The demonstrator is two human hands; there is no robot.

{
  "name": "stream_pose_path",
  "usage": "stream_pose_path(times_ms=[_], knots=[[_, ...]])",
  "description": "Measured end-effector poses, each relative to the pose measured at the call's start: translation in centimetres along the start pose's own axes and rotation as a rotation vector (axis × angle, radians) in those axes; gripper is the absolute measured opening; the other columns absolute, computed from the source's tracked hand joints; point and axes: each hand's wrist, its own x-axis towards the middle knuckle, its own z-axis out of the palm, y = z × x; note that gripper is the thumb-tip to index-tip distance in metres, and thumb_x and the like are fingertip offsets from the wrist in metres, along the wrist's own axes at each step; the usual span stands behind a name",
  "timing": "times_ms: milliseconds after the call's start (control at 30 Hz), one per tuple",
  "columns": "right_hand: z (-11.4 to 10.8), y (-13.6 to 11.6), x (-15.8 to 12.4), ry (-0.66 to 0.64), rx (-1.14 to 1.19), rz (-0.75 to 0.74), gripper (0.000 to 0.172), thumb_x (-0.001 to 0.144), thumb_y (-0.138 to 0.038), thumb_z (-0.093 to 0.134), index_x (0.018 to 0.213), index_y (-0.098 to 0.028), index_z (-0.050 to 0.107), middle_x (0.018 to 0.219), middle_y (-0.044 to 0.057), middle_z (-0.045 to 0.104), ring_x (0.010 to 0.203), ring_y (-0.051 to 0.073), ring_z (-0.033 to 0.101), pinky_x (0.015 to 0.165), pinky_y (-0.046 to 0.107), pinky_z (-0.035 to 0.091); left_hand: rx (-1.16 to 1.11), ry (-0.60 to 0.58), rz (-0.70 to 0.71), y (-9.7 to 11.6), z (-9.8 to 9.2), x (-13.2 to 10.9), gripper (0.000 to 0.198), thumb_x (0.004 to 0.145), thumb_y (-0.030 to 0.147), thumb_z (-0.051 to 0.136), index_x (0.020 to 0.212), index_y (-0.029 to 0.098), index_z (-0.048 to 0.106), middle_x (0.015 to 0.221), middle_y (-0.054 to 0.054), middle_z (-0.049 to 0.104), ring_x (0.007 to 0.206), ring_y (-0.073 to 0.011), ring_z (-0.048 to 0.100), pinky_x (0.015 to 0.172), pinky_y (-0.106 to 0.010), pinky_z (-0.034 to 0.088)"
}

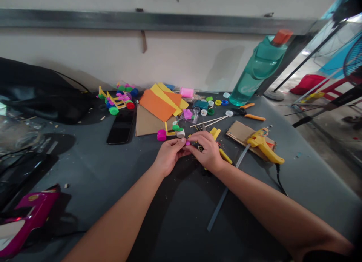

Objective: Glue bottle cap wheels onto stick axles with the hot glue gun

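Observation:
A small purple piece (pixel 187 143) is pinched between the fingertips of my left hand (pixel 170 154) and my right hand (pixel 206 150), which meet over the dark table. Just beyond my left hand stands a small assembly with magenta wheels (pixel 161 135), a yellow stick and green and white caps. Under and beside my right hand lie yellow-handled pliers (pixel 225 156), partly hidden. Yellow foam pieces (pixel 215 133) are behind that hand. To the right, a yellow glue gun (pixel 263 145) rests on a cardboard piece (pixel 240 133), its clear glue stick pointing left.
Behind are a phone (pixel 121 128), orange sheets (pixel 157 106), loose bottle caps (pixel 218 102), orange-handled pliers (pixel 254 117) and a teal bottle (pixel 254 73). A colourful wheeled assembly (pixel 118 101) and black bag (pixel 42 90) stand back left; a magenta device (pixel 36 213) is front left.

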Motion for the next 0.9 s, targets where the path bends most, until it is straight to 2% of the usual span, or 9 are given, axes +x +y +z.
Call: stream_pose_path(times_ms=[233,433,667,900], knots=[[0.1,0.05,-0.08,-0.019,0.008,0.017,0.018,0.076,-0.031,0.067,0.091,-0.023,0.062,0.09,0.005,0.064,0.091,0.022,0.058,0.081,0.039,0.046,-0.013,0.011,0.008,0.07,0.09,0.02,0.018,0.068,0.027,0.073,0.067,0.01,0.067,0.065,-0.001,0.061,0.06,-0.0078,0.056,0.062,-0.022,0.05],[0.05,0.0,-0.01,-0.019,0.006,0.005,0.01,0.079,-0.026,0.063,0.088,-0.023,0.062,0.087,0.003,0.065,0.09,0.02,0.058,0.081,0.038,0.046,-0.017,0.01,0.009,0.04,0.12,-0.04,0.022,0.07,0.031,0.071,0.067,0.01,0.066,0.064,-0.001,0.061,0.062,-0.0096,0.058,0.065,-0.026,0.051],[0.06,-0.01,-0.11,-0.033,0.001,0.025,0.015,0.077,-0.028,0.064,0.09,-0.022,0.06,0.09,0.005,0.064,0.091,0.021,0.058,0.081,0.039,0.046,0.001,0.015,0.001,0.0,0.01,0.01,0.017,0.066,0.026,0.074,0.069,0.011,0.067,0.068,-0.001,0.063,0.063,-0.0085,0.058,0.066,-0.023,0.05],[-0.06,-0.29,0.06,-0.028,-0.01,0.021,0.011,0.081,-0.024,0.059,0.091,-0.023,0.063,0.089,0.004,0.065,0.09,0.02,0.058,0.082,0.038,0.046,-0.029,0.04,-0.004,0.21,0.26,-0.06,0.025,0.071,0.036,0.069,0.069,0.011,0.066,0.065,-0.003,0.063,0.062,-0.0113,0.059,0.066,-0.028,0.051]])
